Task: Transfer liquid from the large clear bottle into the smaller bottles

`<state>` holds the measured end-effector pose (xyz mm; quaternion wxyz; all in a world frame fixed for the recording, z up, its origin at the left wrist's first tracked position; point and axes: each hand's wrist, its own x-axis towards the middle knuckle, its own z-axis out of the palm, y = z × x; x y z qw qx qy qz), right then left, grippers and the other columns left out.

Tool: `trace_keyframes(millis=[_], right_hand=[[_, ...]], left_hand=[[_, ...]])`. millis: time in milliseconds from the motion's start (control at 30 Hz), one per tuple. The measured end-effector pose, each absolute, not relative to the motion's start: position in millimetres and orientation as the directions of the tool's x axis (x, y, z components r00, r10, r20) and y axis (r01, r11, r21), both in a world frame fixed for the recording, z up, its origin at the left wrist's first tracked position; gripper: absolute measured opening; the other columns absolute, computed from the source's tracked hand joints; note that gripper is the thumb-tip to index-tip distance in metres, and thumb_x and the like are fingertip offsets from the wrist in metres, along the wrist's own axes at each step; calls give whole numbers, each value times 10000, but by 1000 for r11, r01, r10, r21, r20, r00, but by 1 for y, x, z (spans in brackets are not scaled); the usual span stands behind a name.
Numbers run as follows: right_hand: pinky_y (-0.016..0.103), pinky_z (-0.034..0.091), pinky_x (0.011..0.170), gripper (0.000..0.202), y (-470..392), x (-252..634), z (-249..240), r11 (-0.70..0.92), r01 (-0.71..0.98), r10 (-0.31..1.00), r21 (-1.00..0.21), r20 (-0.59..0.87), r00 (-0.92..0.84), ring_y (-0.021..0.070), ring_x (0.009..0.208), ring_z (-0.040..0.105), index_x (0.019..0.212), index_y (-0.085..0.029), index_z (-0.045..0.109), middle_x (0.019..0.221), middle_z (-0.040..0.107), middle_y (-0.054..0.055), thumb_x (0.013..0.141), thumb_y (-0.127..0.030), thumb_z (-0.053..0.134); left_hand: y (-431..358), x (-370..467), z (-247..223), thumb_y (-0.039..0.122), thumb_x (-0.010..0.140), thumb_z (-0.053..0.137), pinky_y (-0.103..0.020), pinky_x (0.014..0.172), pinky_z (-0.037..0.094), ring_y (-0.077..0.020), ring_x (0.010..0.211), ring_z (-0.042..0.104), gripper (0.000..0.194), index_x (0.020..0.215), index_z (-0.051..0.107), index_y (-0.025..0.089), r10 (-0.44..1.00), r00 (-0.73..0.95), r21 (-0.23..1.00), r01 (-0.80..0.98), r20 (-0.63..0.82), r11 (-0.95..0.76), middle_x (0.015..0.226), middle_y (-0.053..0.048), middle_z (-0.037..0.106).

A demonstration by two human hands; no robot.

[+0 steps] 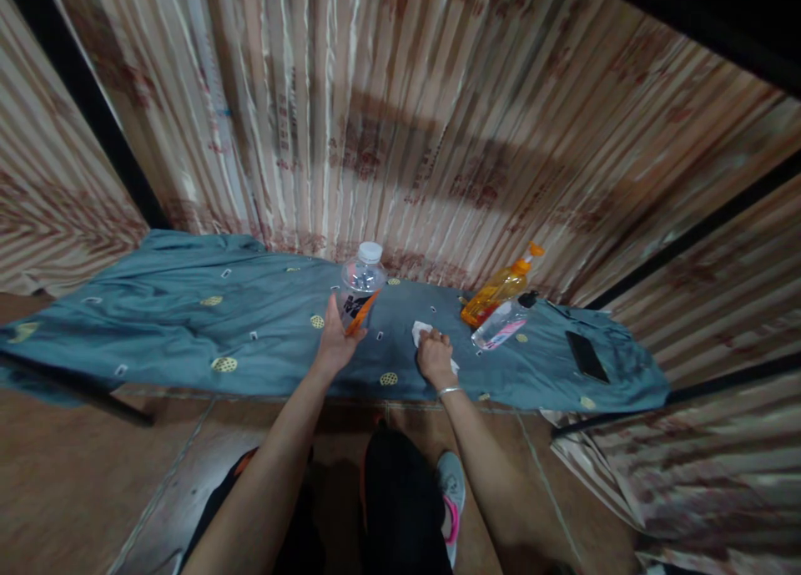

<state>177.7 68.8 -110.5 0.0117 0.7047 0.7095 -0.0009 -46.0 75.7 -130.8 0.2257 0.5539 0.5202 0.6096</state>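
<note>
My left hand [339, 339] is wrapped around the lower part of a clear plastic bottle [364, 276] with a white cap and an orange-and-black label. The bottle is upright, leaning slightly. To its right, my right hand [435, 356] is closed over a crumpled white tissue [420, 331] and rests on the blue-green cloth [281, 325]. Parts of the tissue stick out on both sides of the fingers. Beyond that hand, an amber pump bottle [497, 292] with an orange pump top stands beside a clear bottle [502, 324] with a black top and pink label.
A dark phone-like slab [586, 356] lies on the cloth at the right. Striped curtains [400, 124] hang behind the surface. Black metal bars [93, 99] slant at both sides. My legs [400, 500] and the tiled floor [168, 458] are below the front edge.
</note>
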Motion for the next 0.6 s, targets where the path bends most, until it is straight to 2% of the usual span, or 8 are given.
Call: trace_keyframes(millis=[133,167,200,233,267,367,467,600], right_hand=[[345,389,1063,425,69,194,-113,127,992,992,9,5,-127,243,1260,554,1331,-108,625,1403,591,209,983,-98,380],[322,365,1087,423,68,202,-113,151,989,989,11,10,-151,227,1268,552,1330,-122,631,1420,589,187,992,-104,377],[303,352,1096,424,66,210,-112,163,987,987,14,16,-163,218,1271,554,1331,-131,634,1428,591,170,995,-106,378],[292,350,1095,426,65,219,-112,160,987,987,19,24,-161,215,1263,563,1331,-127,635,1429,593,166,989,-96,383],[287,356,1086,428,66,227,-112,146,989,989,24,33,-147,215,1249,576,1327,-114,636,1424,597,173,977,-79,392],[286,385,1044,402,79,245,-110,84,996,995,29,59,-86,222,1206,611,1282,-71,651,1359,633,204,935,-44,448],[304,414,1000,353,109,244,-106,12,1000,997,14,76,-13,235,1153,646,1201,-40,674,1251,675,232,908,-30,477],[360,441,970,353,146,208,-103,-25,999,997,-31,79,27,255,1048,687,1108,16,681,1131,694,285,909,0,390]], left_hand=[[69,-52,-130,368,934,648,-547,1015,532,-301,1236,599,457,1346,553,192,827,-364,886,351,427,-303,1411,-128,565],[66,-54,-128,368,919,666,-595,1072,482,-335,1318,544,528,1397,511,205,823,-373,884,358,429,-299,1481,-139,510],[63,-57,-126,366,853,741,-618,1151,403,-380,1416,452,710,1468,426,205,819,-378,883,362,432,-299,1544,-169,445],[58,-59,-124,360,791,797,-614,1208,329,-404,1479,370,874,1520,340,205,814,-382,880,367,438,-301,1586,-188,393],[53,-61,-121,353,763,813,-595,1239,284,-404,1507,330,957,1546,282,213,809,-383,876,374,445,-305,1607,-191,365],[36,-66,-111,356,775,778,-588,1242,275,-386,1528,309,992,1573,203,229,799,-366,854,407,476,-323,1632,-185,339],[24,-65,-103,386,776,766,-607,1222,299,-393,1510,342,981,1569,223,188,794,-331,822,459,510,-337,1612,-219,361],[21,-63,-95,407,798,733,-596,1240,268,-379,1527,303,948,1567,229,175,784,-297,776,531,546,-339,1617,-214,342]])
